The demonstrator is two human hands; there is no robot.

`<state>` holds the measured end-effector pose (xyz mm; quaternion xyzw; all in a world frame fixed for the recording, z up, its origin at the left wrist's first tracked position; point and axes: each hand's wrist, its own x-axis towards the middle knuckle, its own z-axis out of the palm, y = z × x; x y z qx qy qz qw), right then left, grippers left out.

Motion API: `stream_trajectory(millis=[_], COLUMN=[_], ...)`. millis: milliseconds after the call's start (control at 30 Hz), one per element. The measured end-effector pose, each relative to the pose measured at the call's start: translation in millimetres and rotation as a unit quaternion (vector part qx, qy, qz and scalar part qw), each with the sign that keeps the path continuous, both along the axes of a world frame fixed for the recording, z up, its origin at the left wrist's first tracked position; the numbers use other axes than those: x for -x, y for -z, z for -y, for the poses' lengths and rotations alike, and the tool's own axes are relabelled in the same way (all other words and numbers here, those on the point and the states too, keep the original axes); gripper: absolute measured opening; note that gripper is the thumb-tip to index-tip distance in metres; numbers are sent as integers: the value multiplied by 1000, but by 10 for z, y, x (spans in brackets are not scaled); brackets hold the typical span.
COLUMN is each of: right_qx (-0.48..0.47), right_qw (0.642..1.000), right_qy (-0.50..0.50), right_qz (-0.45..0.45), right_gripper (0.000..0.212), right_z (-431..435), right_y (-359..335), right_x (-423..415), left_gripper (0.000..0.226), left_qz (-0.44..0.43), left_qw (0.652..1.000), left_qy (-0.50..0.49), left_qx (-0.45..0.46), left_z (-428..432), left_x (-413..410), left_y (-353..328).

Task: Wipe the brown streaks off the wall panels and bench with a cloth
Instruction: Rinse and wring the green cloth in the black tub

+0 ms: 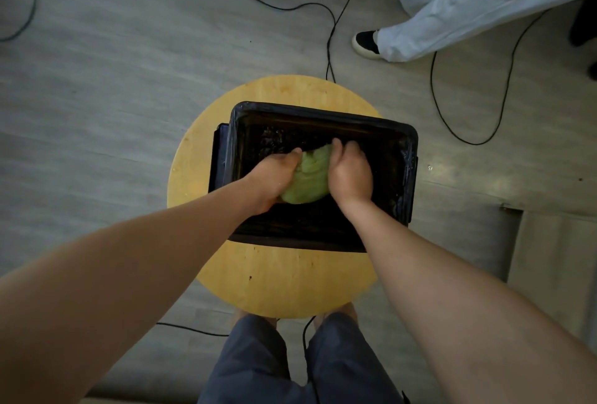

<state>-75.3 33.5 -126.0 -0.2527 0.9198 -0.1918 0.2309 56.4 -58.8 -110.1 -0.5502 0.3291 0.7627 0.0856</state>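
Gripping one green cloth [305,179] w/ both hands: left hand [273,177] and right hand [350,174] are curling fingers round it from either side, bunching it between them. Cloth's sitting inside one black bin [323,119], on one round wooden stool [281,281] below the hands.

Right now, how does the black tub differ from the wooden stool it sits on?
The black tub is rectangular with rounded corners; the wooden stool is round. The tub is lined with glossy black plastic; the stool is bare yellow wood. The tub is hollow, with the green cloth gripped inside its rim by the left hand and right hand; the stool top is flat.
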Motion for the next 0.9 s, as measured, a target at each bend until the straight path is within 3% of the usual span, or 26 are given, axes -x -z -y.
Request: stream_trajectory(millis=[100,233,367,500,733,900], right_qx=[-68,-152,-54,58,144,75], right_qw=[991,958,955,955,962,979], right_qy=[68,1,3,2,-73,-183], right_qz=[88,245,292,289,222,-48], right_gripper=[46,46,31,38,48,48], right_z=[-16,52,94,17,14,-29], right_y=[63,65,-61,-301,-339,-172], right_x=[-76,-252,-354,-422,-308,-194], left_gripper=[40,41,39,29,31,39], left_qz=[58,54,66,52,42,51], left_qw=[997,998,996,996,982,992], left_qy=[-9,-22,-26,18,176,70], left_qx=[44,-13,-44,-76,-56,-89], left_z=[11,-32,5,152,313,146], left_x=[36,180,295,352,535,687], left_y=[103,189,221,227,133,146])
